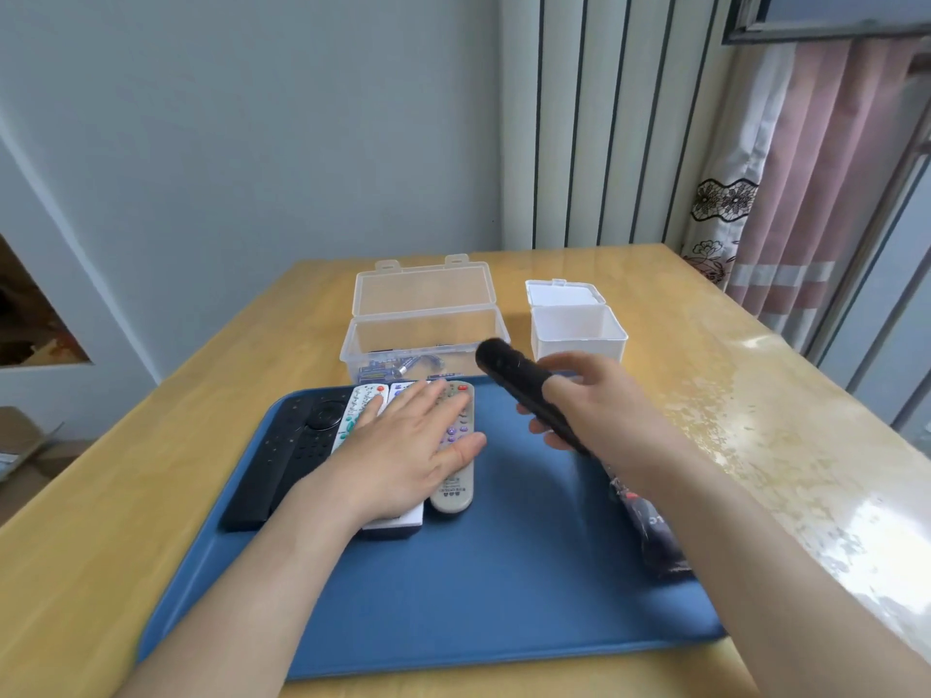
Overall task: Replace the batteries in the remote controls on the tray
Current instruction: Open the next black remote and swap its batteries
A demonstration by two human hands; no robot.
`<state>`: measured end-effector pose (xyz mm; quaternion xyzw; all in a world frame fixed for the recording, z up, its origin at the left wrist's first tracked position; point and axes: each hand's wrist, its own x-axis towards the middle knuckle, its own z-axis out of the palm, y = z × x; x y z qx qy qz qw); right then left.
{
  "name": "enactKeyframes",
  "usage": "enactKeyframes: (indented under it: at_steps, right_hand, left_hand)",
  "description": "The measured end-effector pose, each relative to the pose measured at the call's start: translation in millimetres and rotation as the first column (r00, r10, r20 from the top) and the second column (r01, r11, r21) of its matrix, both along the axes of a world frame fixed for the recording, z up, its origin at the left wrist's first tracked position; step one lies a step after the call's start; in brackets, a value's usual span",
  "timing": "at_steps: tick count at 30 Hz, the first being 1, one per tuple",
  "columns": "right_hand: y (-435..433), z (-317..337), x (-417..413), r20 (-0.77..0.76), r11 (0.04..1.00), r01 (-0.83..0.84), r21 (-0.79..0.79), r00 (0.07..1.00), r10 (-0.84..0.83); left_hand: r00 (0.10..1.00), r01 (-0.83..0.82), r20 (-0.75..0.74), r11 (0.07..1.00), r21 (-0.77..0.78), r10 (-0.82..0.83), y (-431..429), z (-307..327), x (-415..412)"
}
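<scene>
Here, a person's right hand (pixel 594 410) grips a black remote (pixel 509 377) just right of the frame's centre. Its fingers curl round the remote's body and hold it tilted above the blue tray (pixel 478 571); the remote's lower end is hidden behind the hand. The left hand (pixel 403 445) lies flat, fingers straight, on a row of remotes at the tray's upper left. The row has two dark handsets (pixel 277 445) at the left, a white remote (pixel 360 405) with coloured buttons, a second white handset (pixel 395 518) mostly covered by the palm, and a grey remote (pixel 453 445) whose printed label near its lower end is too blurred to read. At the tray's right edge a dark remote (pixel 655 536) lies largely hidden beneath the right forearm; the pale lettering on it cannot be made out. Beyond the tray, on the wooden table (pixel 101 521), a clear plastic box (pixel 418 340) stands with its lid up and holds batteries (pixel 398 367). Just right of it stands a white box (pixel 577 330), lid also open, whose contents cannot be seen.
</scene>
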<state>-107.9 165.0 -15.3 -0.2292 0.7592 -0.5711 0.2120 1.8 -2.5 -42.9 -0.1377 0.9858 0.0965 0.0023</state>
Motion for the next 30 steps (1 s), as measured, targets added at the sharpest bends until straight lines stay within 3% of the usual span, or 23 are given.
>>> enactKeyframes:
  at_steps: [1, 3, 5, 7, 13, 18, 25, 30]
  right_hand:
    - [3, 2, -2, 0.157, 0.989, -0.015, -0.145, 0.987, 0.038]
    - [6, 3, -1, 0.356, 0.939, -0.006, -0.345, 0.924, 0.136]
    - [5, 3, 0, 0.429, 0.906, 0.001, -0.424, 0.881, 0.199]
    - [3, 2, 4, 0.444, 0.894, -0.012, -0.447, 0.865, 0.233]
    - [-1, -2, 7, 0.464, 0.895, -0.021, -0.445, 0.85, 0.251]
    - [-8, -9, 14, 0.426, 0.879, -0.031, -0.476, 0.866, 0.262]
    - [-12, -10, 21, 0.378, 0.844, 0.037, -0.535, 0.904, 0.2]
    - [-12, -9, 22, 0.339, 0.855, 0.059, -0.515, 0.93, 0.14]
  left_hand:
    - [0.993, 0.005, -0.114, 1.0, 0.02, -0.003, 3, 3, -2]
    - [0.934, 0.035, -0.353, 0.973, 0.229, 0.049, 13, 15, -6]
    - [0.876, 0.11, -0.459, 0.867, 0.486, 0.147, 23, 26, -16]
    - [0.838, 0.134, -0.499, 0.803, 0.581, 0.222, 31, 32, -24]
    - [0.784, 0.182, -0.523, 0.684, 0.707, 0.333, 42, 18, -29]
    - [0.789, 0.183, -0.525, 0.693, 0.697, 0.32, 42, 13, -21]
    - [0.825, 0.22, -0.414, 0.454, 0.863, 0.386, 51, 19, -19]
    - [0.837, 0.236, -0.407, 0.429, 0.872, 0.366, 50, 19, -18]
